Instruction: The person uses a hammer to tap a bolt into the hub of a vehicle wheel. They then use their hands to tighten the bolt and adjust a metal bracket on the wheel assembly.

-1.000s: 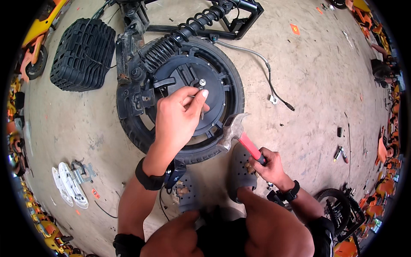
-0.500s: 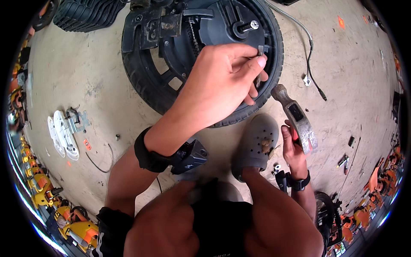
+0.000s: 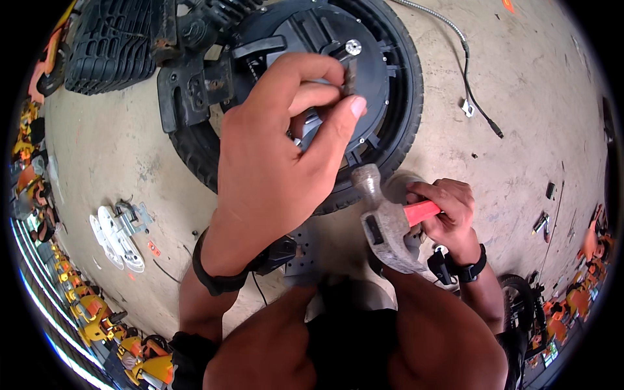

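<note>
My left hand pinches a short, narrow metal piece between thumb and fingers; its exact kind is hard to make out. It is held upright over the hub of a black wheel, close to the silver axle end that juts from the hub cover. Fingers of my right hand wrap around the red handle of a claw hammer. The hammer's grey head is raised off the floor beside the tire's near edge, its striking face toward the wheel.
A black ribbed part sits at the far left. White plates and metal brackets lie on the left floor. A metal-sheathed cable runs along the right of the wheel. Small tools lie farther right.
The hammer has moved left, nearer the wheel, and turned so its red handle shows. My left hand has shifted left with the metal piece, toward the axle. The view has also shifted.
</note>
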{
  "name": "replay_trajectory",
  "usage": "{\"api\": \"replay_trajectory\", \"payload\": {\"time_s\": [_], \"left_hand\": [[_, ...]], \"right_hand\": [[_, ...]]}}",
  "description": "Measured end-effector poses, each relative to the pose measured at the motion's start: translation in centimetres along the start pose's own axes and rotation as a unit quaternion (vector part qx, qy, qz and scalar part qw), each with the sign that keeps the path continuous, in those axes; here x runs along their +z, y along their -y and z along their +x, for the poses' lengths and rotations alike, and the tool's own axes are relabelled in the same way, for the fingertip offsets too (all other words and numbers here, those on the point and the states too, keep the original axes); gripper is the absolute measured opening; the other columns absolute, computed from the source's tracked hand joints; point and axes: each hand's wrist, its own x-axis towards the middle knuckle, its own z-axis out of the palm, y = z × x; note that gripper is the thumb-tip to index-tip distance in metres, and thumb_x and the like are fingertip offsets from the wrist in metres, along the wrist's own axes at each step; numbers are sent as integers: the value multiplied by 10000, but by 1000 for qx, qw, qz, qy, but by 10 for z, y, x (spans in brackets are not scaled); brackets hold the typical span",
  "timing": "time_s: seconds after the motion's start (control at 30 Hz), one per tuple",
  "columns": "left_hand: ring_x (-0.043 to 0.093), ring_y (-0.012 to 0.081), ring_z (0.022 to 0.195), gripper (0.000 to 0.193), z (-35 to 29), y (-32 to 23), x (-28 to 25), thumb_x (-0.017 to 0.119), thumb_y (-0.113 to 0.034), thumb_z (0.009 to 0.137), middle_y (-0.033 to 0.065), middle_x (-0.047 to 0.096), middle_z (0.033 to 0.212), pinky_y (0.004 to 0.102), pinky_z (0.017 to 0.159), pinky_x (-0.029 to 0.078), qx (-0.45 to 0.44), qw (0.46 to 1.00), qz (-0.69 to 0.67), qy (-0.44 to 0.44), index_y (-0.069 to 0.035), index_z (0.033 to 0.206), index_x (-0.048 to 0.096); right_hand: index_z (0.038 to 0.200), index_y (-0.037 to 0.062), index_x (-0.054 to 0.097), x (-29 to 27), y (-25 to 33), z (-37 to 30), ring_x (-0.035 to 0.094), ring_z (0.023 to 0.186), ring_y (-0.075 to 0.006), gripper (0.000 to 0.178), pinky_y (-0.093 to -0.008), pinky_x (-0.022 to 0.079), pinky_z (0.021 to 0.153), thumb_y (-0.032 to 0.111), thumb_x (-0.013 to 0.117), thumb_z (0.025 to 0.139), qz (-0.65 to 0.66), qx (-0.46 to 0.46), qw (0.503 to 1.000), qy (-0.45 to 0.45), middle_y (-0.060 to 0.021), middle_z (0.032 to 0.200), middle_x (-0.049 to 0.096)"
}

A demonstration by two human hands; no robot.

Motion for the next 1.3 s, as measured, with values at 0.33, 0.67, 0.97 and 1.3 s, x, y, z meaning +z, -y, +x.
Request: {"api": "replay_trajectory", "payload": {"time_s": [0.33, 0.67, 0.97, 1.3], "left_hand": [[640, 235, 780, 134, 14, 33, 19, 799, -50, 835, 83, 742, 843, 334, 662, 515, 135, 984, 82, -77, -15, 955, 750], [550, 48, 683, 176, 12, 28, 21, 796, -111, 920, 39, 738, 811, 211, 652, 461, 48, 990, 126, -43, 14, 1043, 779], [552, 32, 665, 180, 12, 30, 29, 797, -139, 930, 35, 762, 814, 197, 630, 454, 48, 986, 125, -96, 18, 1016, 784], [563, 8, 661, 204, 16, 19, 30, 788, -180, 947, 24, 765, 785, 185, 618, 442, -28, 995, 36, -86, 23, 973, 793]], "right_hand": [[963, 50, 783, 1, -8, 27, 576, 485, -183, 237, -303, 429, 478, 146, 855, 759, -4, -53, 999, 6, -50, 646, 646], [894, 6, 774, 8, -8, 11, 555, 501, -184, 216, -306, 420, 499, 110, 850, 720, 8, -12, 1000, -2, -68, 667, 658], [926, 35, 774, 8, -13, 10, 556, 502, -183, 308, -302, 429, 497, 199, 893, 694, 1, -20, 1000, -15, -49, 607, 582], [900, 43, 769, 9, -13, 9, 566, 529, -183, 351, -298, 436, 506, 223, 938, 650, -23, -28, 999, -2, -37, 641, 602]]}}
